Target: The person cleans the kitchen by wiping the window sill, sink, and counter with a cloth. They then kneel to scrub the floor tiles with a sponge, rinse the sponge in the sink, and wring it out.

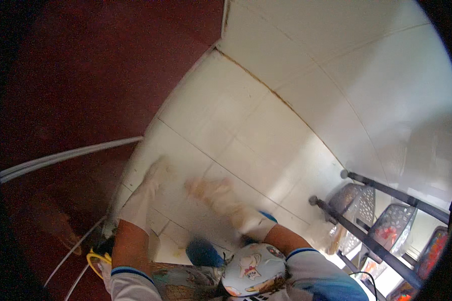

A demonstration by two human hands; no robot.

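Observation:
My left hand [159,175] is in a pale glove that reaches past the wrist. It is over the white tiled floor [211,124], close to the foot of a dark red panel [116,67]. Further right, my right hand [213,192], in a cream glove, is also low over the tiles, its fingers pointing left. Motion blur smears both hands, and I cannot tell whether either holds anything. A rounded pale item with cartoon prints [254,269] sits in front of my chest. Below it, to the left, a dark blue rounded shape [205,252] is blurred, perhaps a shoe.
At the right stands a dark-framed rack [365,233] with several perforated plastic baskets [390,229] holding red and orange packets. A white tiled wall [342,75] meets the floor along a brown-stained joint. A yellow ring-shaped edge [94,259] lies beside my left forearm.

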